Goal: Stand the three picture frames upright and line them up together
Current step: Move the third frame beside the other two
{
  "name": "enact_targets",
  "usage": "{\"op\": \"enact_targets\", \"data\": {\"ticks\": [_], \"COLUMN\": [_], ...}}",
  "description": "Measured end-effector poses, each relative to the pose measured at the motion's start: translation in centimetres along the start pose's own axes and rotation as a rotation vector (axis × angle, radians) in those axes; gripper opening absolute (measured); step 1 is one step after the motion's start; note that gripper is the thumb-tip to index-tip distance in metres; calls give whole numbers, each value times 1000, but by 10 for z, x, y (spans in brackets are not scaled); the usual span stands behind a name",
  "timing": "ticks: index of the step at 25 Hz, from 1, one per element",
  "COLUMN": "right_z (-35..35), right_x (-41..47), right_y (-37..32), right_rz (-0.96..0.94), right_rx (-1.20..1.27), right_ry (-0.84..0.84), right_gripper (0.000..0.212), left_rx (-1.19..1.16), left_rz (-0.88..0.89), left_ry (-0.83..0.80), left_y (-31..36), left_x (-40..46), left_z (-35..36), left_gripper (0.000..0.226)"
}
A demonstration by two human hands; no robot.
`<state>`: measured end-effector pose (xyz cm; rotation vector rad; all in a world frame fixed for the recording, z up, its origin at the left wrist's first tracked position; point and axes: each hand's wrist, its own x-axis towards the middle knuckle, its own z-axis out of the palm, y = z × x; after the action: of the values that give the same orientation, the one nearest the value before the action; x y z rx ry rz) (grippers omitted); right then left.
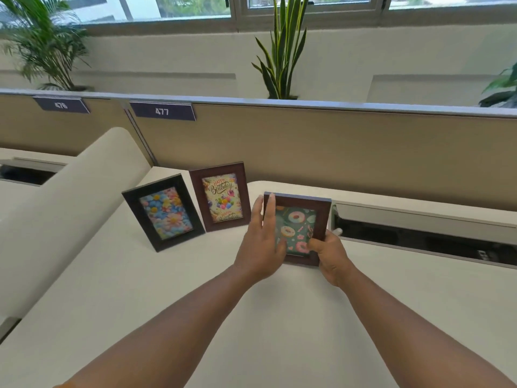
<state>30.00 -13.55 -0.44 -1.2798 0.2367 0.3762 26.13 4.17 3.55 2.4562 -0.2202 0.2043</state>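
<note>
- A cream desk (pixel 140 289) runs up to a tan partition (pixel 335 152), with potted plants (pixel 282 49) and windows behind it.
- Two frames stand upright, leaning slightly back: the flower frame (pixel 163 212) sits well left of the hands, and the birthday frame (pixel 221 197) stands just beside it, between it and the hands, nearer the partition.
- The doughnut frame (pixel 300 219) is just right of the birthday frame, a small gap apart, held tilted back. Whether its bottom edge touches the desk is hidden by the hands.
- The left hand (pixel 263 245) lies flat on the frame's left edge, fingers (pixel 270 211) straight and close together, pressing rather than curling round.
- The right hand (pixel 328 253) pinches the lower right corner, fingers closed on the frame.
- Likely risks: letting go before the rear stand is out would drop the frame backward. Sliding it left carelessly could knock the birthday frame over. It also sits nearer the person than its neighbour, so the row may end uneven.
</note>
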Motion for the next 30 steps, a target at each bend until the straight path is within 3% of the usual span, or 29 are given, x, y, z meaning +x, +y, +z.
{"op": "enact_targets", "data": {"ticks": [5, 14, 30], "right_z": [11, 22, 31], "right_x": [65, 135, 154], "right_y": [-12, -25, -26], "right_rz": [-24, -27, -36], "right_rx": [-26, -67, -103], "right_ry": [1, -14, -18], "right_gripper": [38, 41, 37], "left_rx": [464, 584, 609], "left_rz": [109, 158, 160], "left_ry": [255, 315, 307], "left_y": [-21, -55, -69], "left_x": [74, 150, 157], "left_z": [-13, -34, -35], "left_gripper": [55, 25, 33]}}
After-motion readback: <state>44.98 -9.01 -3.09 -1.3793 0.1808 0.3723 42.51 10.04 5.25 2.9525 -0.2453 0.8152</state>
